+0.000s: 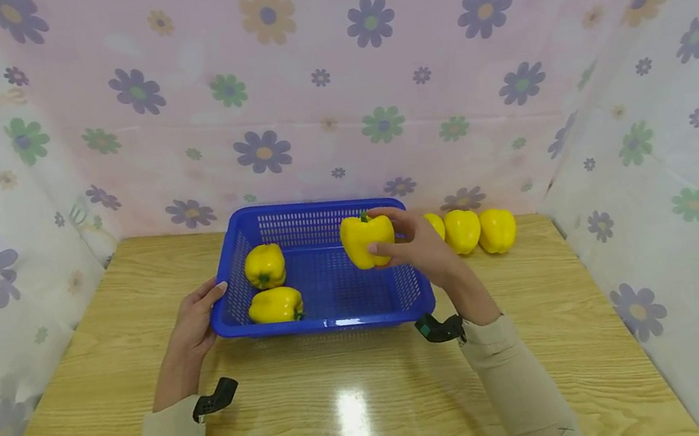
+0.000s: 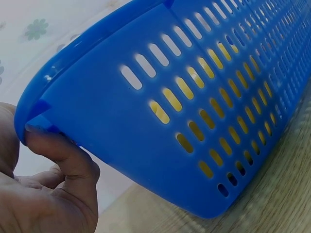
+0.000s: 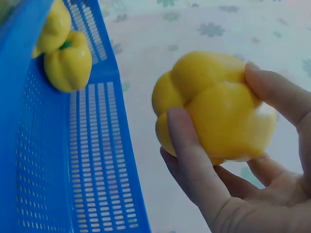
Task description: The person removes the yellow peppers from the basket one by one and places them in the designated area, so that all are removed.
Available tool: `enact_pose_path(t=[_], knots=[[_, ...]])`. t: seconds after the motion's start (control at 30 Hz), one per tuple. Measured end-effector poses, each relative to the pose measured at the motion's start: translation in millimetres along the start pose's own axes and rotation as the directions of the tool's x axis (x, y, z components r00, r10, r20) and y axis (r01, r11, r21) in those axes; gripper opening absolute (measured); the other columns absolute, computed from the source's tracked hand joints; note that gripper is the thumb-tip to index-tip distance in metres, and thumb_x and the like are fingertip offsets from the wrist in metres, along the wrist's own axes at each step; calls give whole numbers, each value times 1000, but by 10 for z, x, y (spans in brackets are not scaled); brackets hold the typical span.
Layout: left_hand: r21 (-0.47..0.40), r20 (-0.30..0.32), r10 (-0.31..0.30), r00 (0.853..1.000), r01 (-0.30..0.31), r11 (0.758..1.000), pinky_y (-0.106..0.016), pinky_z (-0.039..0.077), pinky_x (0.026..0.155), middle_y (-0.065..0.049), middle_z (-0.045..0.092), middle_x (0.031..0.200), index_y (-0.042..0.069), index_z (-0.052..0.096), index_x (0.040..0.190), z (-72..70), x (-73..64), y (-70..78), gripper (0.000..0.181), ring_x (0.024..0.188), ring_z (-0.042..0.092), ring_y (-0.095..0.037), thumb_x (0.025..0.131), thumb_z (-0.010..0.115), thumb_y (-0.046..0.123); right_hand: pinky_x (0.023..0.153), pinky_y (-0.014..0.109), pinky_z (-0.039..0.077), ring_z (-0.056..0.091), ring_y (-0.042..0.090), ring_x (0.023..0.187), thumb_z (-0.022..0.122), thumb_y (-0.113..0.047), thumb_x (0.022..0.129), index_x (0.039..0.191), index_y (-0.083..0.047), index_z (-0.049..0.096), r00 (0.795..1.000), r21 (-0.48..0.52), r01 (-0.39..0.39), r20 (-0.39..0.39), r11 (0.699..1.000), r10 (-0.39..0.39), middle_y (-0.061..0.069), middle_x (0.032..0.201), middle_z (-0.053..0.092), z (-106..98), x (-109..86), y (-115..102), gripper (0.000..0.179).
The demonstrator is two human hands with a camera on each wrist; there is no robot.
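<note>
A blue plastic basket [image 1: 339,323] with slotted walls stands on the table, two yellow bell peppers inside at its left end: one at the back [image 1: 264,266], one at the front [image 1: 275,306]. My left hand [image 1: 194,319] grips the basket's left rim; in the left wrist view its fingers [image 2: 73,162] curl under that rim. Above the basket's right part, my right hand [image 1: 419,245] holds another yellow bell pepper [image 1: 363,241], stem up, between thumb and fingers. The right wrist view shows this pepper [image 3: 214,107] from its lobed underside, apart from the basket.
To the basket's right, several yellow bell peppers [image 1: 463,231] stand in a row near the back of the wooden table [image 1: 288,429], one partly hidden by my right hand. A flowered cloth [image 1: 313,85] hangs behind and along both sides.
</note>
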State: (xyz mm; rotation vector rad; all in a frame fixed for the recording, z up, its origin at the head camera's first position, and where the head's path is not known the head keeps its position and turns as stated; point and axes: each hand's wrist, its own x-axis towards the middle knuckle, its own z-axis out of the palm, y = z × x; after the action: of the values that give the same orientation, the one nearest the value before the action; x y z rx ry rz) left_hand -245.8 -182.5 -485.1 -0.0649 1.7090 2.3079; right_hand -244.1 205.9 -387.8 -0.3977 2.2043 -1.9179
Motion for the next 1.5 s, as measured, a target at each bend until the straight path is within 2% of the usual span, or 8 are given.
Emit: enact_pose_path(t=[0.17, 0.37, 0.63, 0.87, 0.97, 1.17, 1.33, 1.5], knots=[[-10, 0, 2, 1000, -2, 1000, -23, 58, 88, 14, 65, 109, -6, 11, 160, -18, 2, -5, 71, 102, 67, -2, 109, 50, 23, 83, 43, 62, 58, 33, 116, 67, -4, 96, 150, -11, 47, 1000, 43, 13, -24, 999, -11, 20, 142, 50, 27, -126, 21, 58], [-8, -8, -4, 1000, 4, 1000, -23, 58, 88, 13, 65, 109, -7, 12, 160, -20, -2, -22, 70, 101, 68, -2, 109, 50, 23, 84, 39, 62, 60, 30, 113, 66, -5, 97, 151, -12, 45, 997, 100, -18, -75, 995, 25, 20, 143, 48, -4, -294, 72, 58], [-24, -4, -8, 1000, 8, 1000, -24, 58, 88, 13, 66, 110, -6, 12, 160, -42, -14, -36, 72, 102, 68, -3, 108, 51, 24, 87, 34, 61, 64, 21, 112, 65, -9, 100, 156, -15, 37, 983, 167, -70, -154, 983, 96, 22, 150, 42, -185, -544, 296, 63], [-10, -12, -17, 1000, 17, 1000, -25, 57, 91, 13, 64, 112, -4, 12, 161, -62, -5, -36, 74, 103, 67, -2, 108, 53, 26, 86, 35, 62, 63, 16, 113, 64, -10, 100, 155, -15, 39, 961, 209, -103, -231, 973, 152, 17, 147, 42, -359, -692, 508, 60], [0, -17, -27, 999, 27, 1000, -26, 57, 92, 10, 62, 116, -3, 12, 161, -62, 0, -34, 73, 104, 67, -2, 108, 52, 27, 87, 34, 61, 63, 15, 113, 62, -11, 102, 154, -16, 39, 959, 231, -106, -234, 967, 161, 14, 143, 44, -428, -743, 567, 58], [10, -14, -39, 999, 39, 999, -26, 55, 96, -4, 52, 137, 0, 13, 162, -34, 15, -10, 73, 108, 65, -2, 108, 52, 29, 89, 33, 60, 64, 13, 111, 59, -13, 104, 153, -18, 39, 955, 264, -113, -237, 958, 178, 1, 132, 53, -596, -820, 662, 53], [9, -10, -32, 999, 32, 999, -27, 55, 96, 3, 56, 130, 0, 14, 162, -11, 14, 2, 72, 109, 65, -3, 107, 53, 28, 88, 32, 60, 65, 11, 108, 61, -17, 104, 150, -21, 42, 946, 250, -140, -251, 958, 203, -4, 128, 57, -746, -878, 732, 50], [-8, -8, -24, 1000, 24, 1000, -25, 56, 95, 7, 58, 123, -1, 14, 161, 11, 11, 14, 73, 108, 65, -3, 107, 54, 28, 88, 31, 60, 65, 10, 107, 60, -18, 104, 149, -20, 42, 951, 212, -160, -230, 964, 208, -7, 126, 59, -847, -909, 835, 48]])
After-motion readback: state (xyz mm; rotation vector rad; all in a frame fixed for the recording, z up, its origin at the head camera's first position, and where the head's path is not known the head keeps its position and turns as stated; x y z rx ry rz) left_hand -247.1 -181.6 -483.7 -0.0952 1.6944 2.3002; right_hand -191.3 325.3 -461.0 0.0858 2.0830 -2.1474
